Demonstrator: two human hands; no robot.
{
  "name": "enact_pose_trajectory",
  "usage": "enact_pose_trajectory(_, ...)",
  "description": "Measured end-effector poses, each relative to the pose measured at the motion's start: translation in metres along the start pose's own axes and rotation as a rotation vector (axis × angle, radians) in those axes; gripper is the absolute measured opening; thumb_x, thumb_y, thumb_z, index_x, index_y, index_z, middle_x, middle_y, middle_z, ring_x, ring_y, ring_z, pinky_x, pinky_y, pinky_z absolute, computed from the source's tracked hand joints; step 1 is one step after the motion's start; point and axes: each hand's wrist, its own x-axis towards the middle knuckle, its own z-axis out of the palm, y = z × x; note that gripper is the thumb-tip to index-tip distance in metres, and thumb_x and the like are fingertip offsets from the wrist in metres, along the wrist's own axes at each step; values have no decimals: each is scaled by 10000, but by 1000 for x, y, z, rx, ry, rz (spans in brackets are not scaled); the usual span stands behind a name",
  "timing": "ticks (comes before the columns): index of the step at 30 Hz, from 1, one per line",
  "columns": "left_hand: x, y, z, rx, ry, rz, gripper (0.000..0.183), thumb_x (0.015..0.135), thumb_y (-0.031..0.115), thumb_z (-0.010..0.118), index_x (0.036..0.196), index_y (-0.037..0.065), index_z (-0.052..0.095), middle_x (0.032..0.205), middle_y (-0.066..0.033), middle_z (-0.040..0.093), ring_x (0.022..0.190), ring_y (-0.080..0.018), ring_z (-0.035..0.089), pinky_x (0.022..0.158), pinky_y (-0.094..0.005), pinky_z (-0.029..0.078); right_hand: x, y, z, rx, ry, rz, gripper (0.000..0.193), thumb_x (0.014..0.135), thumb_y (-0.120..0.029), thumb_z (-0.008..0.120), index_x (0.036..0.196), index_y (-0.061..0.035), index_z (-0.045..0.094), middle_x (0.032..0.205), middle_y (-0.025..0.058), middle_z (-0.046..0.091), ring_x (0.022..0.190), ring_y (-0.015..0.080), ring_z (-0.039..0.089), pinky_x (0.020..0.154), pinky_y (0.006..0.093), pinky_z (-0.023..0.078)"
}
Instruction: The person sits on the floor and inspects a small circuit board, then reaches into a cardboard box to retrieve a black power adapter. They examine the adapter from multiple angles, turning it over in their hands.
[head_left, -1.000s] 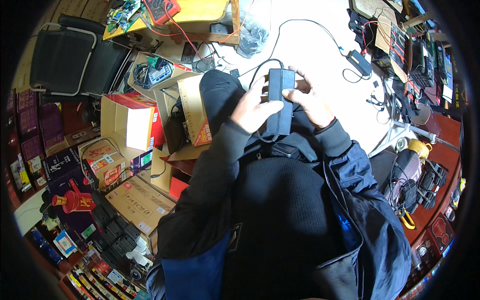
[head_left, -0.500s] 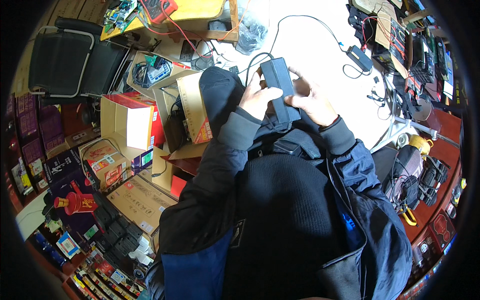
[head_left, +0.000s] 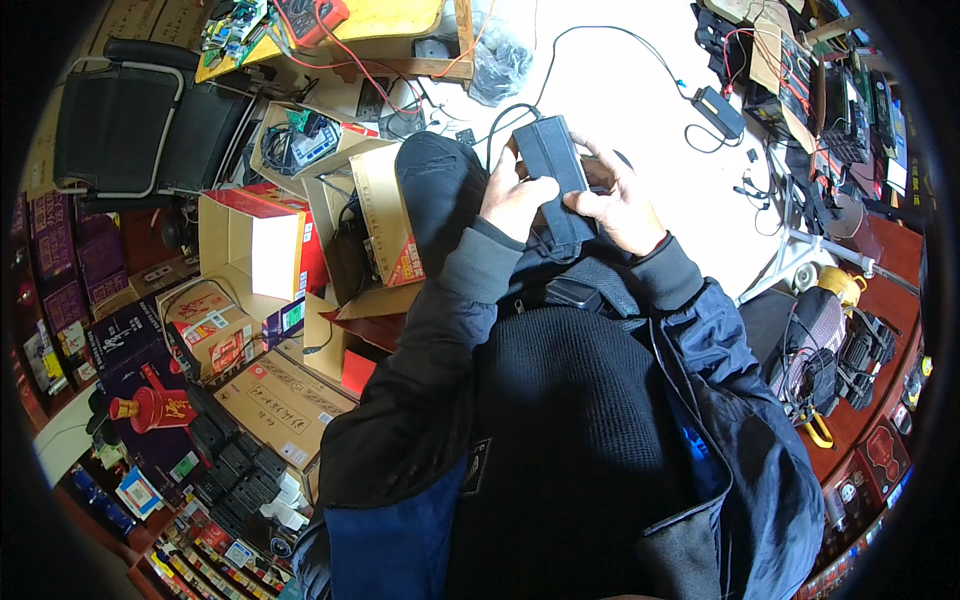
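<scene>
Between my two hands is a black, oblong power adapter, tilted with its far end a little to the left. My left hand grips its left side, thumb lying across the top face. My right hand holds the right side, its thumb pressed on the lower edge and its fingers partly hidden behind the adapter. From the far end a black cable leaves and loops down beside my knee. The adapter's underside is hidden.
On the bright floor at the right lies another black power brick with cords. Open cardboard boxes crowd my left, near a black chair. A yellow table carries a red multimeter. Electronics and a white metal frame stand right.
The adapter has shifted slightly left and turned a little in my hands. My right hand's fingers have closed in from a looser spread to rest along its side.
</scene>
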Motion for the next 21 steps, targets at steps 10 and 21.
enact_pose_trajectory(10, -3, 15, 2, -66, -76, -100, 739, 891, -50, 582, 1584, -18, 325, 1421, -191, 558, 1289, -303, 591, 1115, -425, 501, -1, 8, -14, 276, -23, 27, 742, 900, -68, 766, 1572, 29, 465, 1392, 192, 672, 1218, 211, 658, 1082, 343, 503)
enact_pose_trajectory(21, 2, -7, 3, -72, 1, 31, 718, 864, -44, 647, 1536, -37, 392, 1305, -178, 636, 1148, -270, 673, 981, -364, 577, -3, 22, -18, 260, -4, 72, 727, 964, -125, 744, 1580, 73, 412, 1473, 200, 611, 1325, 245, 597, 1138, 352, 447)
